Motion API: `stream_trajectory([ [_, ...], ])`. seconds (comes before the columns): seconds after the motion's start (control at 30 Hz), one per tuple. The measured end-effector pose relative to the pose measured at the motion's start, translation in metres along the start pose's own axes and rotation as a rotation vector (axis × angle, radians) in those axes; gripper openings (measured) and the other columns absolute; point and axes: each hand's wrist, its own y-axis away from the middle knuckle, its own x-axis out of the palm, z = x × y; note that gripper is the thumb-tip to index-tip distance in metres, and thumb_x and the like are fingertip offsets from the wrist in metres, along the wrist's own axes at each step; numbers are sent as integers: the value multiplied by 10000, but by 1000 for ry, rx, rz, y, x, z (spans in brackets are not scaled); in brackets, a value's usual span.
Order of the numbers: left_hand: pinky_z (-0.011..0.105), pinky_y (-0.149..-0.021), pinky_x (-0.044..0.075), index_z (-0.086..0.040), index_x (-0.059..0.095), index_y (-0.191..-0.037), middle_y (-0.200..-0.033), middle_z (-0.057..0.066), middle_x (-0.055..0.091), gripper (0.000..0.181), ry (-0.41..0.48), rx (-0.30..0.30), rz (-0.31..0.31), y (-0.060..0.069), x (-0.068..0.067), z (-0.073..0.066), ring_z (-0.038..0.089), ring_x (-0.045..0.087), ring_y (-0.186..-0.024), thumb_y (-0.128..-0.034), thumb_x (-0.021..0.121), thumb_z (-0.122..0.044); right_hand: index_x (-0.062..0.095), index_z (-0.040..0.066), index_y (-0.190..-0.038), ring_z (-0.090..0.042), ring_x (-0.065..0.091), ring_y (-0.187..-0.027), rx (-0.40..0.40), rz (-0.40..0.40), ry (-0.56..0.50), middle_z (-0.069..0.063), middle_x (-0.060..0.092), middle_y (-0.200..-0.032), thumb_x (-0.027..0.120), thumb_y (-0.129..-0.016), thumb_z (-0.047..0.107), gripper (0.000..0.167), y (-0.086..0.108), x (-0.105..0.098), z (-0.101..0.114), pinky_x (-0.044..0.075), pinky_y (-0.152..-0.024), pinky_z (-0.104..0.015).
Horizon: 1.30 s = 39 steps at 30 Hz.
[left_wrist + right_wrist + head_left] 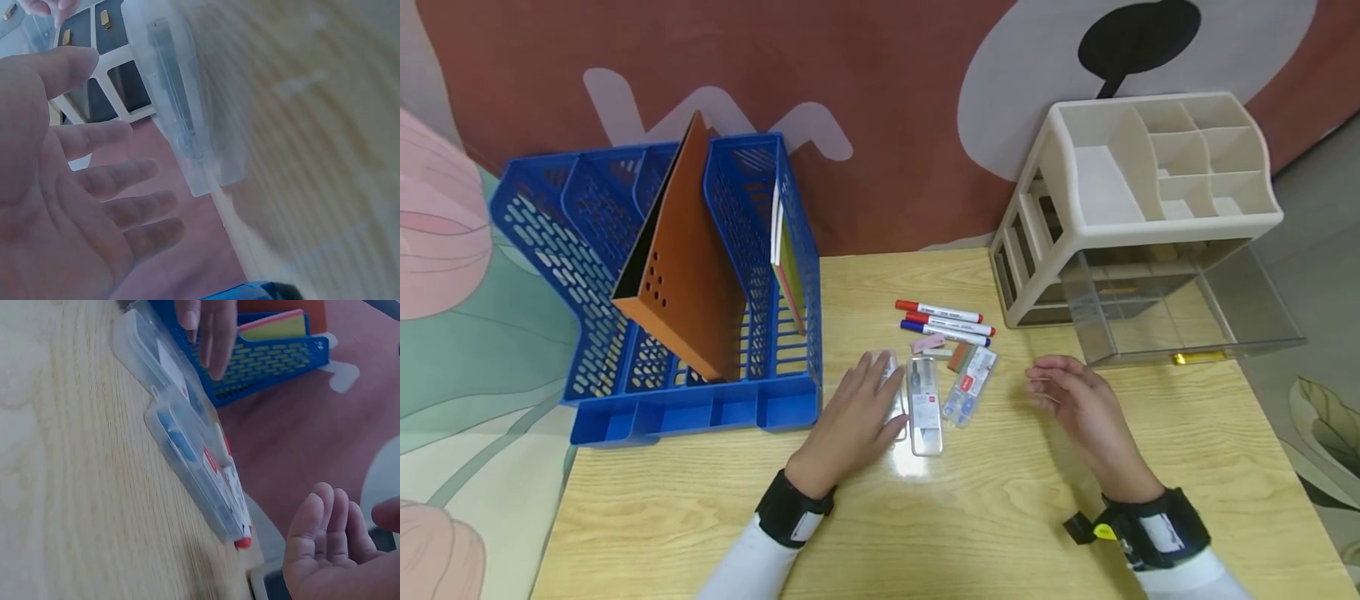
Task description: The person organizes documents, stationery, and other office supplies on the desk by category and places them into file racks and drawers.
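In the head view my left hand point(853, 412) hovers with spread fingers over a clear plastic case point(895, 408), partly hiding it. In the left wrist view its palm and straight fingers stand apart from the clear case point(178, 106). Beside that case lies a second clear case point(925, 408) with a white label. A third, smaller case point(970, 387) with blue items inside lies slanted to its right. My right hand point(1086, 408) is raised over the table to the right, fingers loosely bent, holding nothing. The right wrist view also shows this hand point(331, 550) with nothing in it.
Behind the cases lie a blue-capped marker point(946, 333), two red-capped markers point(938, 312), a pink piece point(928, 342) and an orange-green block point(961, 357). A blue rack point(692, 408) holding an orange folder point(692, 275) stands left. The white organizer point(1180, 229) at right has its clear drawer point(1195, 342) pulled out.
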Motion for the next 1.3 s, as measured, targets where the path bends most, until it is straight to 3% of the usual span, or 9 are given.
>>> stream_trajectory([
  [0.13,562,-1247,291,-149,405,-1593,-1680,152,321,656,6,-14,9,-4,1,-1,386,247,-1573,-1050,523,-497,639,61,-1228,-105,702,-1002,40,-10,219,28,713,-1126,502,-1096,189,229,-13,13,-3,596,-855,-250],
  [0.23,574,-1241,295,-149,411,-1590,-1678,157,324,647,5,-23,-1,-7,1,-1,398,258,-1567,-1053,518,-496,606,0,-1294,-120,686,-1037,9,2,412,-44,680,-1219,536,-1084,190,291,-24,22,-5,592,-866,-243],
  [0.33,586,-1233,301,-143,424,-1582,-1672,164,335,640,7,-33,-14,-8,1,-1,408,264,-1563,-1051,532,-485,610,-4,-1319,-165,656,-1083,-97,14,717,-124,643,-1302,565,-1066,149,299,-38,28,-8,584,-879,-251],
  [0.43,597,-1229,300,-140,437,-1574,-1664,168,349,634,11,-45,-14,-10,0,-2,411,263,-1562,-1047,548,-475,643,9,-1291,-261,650,-1101,-226,32,976,-179,628,-1303,592,-1033,69,269,-52,30,-11,604,-895,-373],
  [0.5,602,-1231,294,-139,441,-1572,-1661,170,355,632,10,-52,-9,-12,-1,-2,412,262,-1562,-1046,554,-471,655,16,-1270,-311,653,-1089,-287,54,1094,-181,626,-1268,598,-1016,41,262,-61,29,-13,602,-886,-455],
  [0.57,606,-1232,290,-135,440,-1572,-1659,174,357,630,6,-52,-5,-14,-2,-3,414,264,-1561,-1047,554,-465,659,4,-1260,-322,649,-1056,-315,76,1163,-178,622,-1238,608,-1001,34,266,-69,29,-15,589,-858,-489],
  [0.8,607,-1230,288,-123,450,-1560,-1645,182,378,624,-9,-68,-2,-23,-6,-3,418,284,-1552,-1045,565,-455,666,-60,-1236,-303,592,-959,-319,107,1369,-209,635,-1157,637,-973,61,291,-92,37,-23,536,-777,-417],
  [1.13,611,-1220,307,-99,476,-1535,-1624,198,406,609,-31,-80,-28,-33,-9,2,425,314,-1538,-1036,592,-427,691,-50,-1216,-345,588,-1004,-232,127,1511,-214,619,-1113,677,-978,128,297,-102,45,-28,555,-864,-487],
  [1.3,618,-1212,327,-80,502,-1514,-1606,212,427,584,-32,-67,-58,-40,-9,3,440,334,-1523,-1038,588,-407,684,-44,-1126,-325,579,-948,-224,133,1493,-192,627,-1044,697,-971,107,217,-104,46,-27,532,-800,-456],
])
